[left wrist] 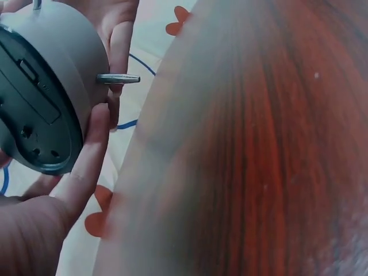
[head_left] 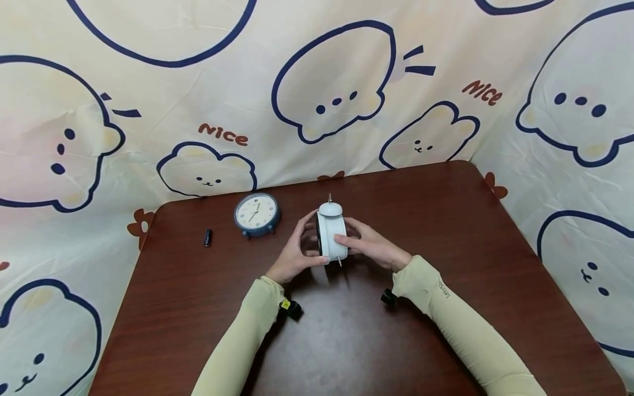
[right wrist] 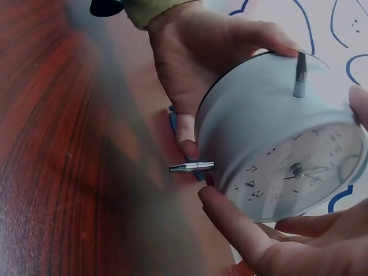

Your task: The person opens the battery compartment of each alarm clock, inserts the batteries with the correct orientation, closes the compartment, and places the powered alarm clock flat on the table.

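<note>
A white alarm clock (head_left: 333, 236) with a bell-like cap and thin metal legs is held above the table between both hands, turned side-on in the head view. My left hand (head_left: 294, 256) grips its dark back side, thumb along the lower edge. From the other side my right hand (head_left: 376, 246) holds it, thumb on the white casing. The left wrist view shows the clock's black back (left wrist: 40, 109) with a rectangular battery cover in place. Its numbered face (right wrist: 299, 172) appears in the right wrist view, tilted downward.
A blue round clock (head_left: 256, 213) with a white face stands toward the back left of the brown table (head_left: 446, 220). Left of it lies a small dark cylinder (head_left: 207, 237), like a battery. A cartoon-printed curtain (head_left: 337, 71) hangs behind and beside the table.
</note>
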`<state>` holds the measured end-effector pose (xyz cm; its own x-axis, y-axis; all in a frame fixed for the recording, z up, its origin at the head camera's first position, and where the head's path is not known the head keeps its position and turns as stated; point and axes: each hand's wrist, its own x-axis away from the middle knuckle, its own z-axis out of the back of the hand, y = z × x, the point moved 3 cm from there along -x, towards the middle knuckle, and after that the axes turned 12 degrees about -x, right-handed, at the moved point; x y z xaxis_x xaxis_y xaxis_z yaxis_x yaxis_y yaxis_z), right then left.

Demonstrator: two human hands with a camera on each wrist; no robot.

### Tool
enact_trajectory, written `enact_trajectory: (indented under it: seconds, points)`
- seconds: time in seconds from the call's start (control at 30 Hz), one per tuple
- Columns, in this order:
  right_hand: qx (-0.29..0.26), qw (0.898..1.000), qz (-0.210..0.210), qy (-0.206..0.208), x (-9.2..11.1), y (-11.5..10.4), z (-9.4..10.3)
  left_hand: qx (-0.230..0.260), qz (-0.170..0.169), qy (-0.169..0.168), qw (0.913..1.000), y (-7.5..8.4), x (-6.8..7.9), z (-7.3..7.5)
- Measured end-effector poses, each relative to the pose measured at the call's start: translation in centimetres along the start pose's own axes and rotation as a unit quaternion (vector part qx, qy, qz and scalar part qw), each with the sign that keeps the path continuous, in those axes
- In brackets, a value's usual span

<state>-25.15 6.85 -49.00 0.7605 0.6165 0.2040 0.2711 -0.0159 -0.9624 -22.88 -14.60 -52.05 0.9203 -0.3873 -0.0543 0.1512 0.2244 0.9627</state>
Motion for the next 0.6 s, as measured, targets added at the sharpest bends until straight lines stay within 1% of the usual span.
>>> enact_trajectory:
  seconds: [0.13, 0.23, 0.33, 0.43, 0.5, 0.6]
  points:
    - [-0.021, 1.0, 0.0, -0.006, 0.1, 0.1, 0.0, 0.004, -0.01, -0.008, 0.9999, 0.1, 0.1, -0.2]
    - [-0.045, 0.999, -0.001, -0.023, 0.1, 0.2, 0.2, -0.019, -0.03, -0.004, 0.9993, 0.4, 0.2, -0.5]
    - [-0.062, 0.997, 0.003, -0.04, 0.1, 0.3, 0.5, -0.058, -0.045, 0.018, 0.9971, 0.7, 0.1, -0.8]
    - [-0.066, 0.997, 0.012, -0.049, 0.2, 0.1, 0.6, -0.081, -0.047, 0.049, 0.9944, 1.0, 0.1, -1.0]
    - [-0.056, 0.997, 0.021, -0.04, 0.2, -0.1, 0.6, -0.097, -0.044, 0.066, 0.9921, 1.1, 0.1, -1.0]
    - [-0.024, 0.999, 0.041, 0.001, 0.5, -0.5, 0.5, -0.131, -0.039, 0.088, 0.9866, 1.2, 0.1, -1.0]
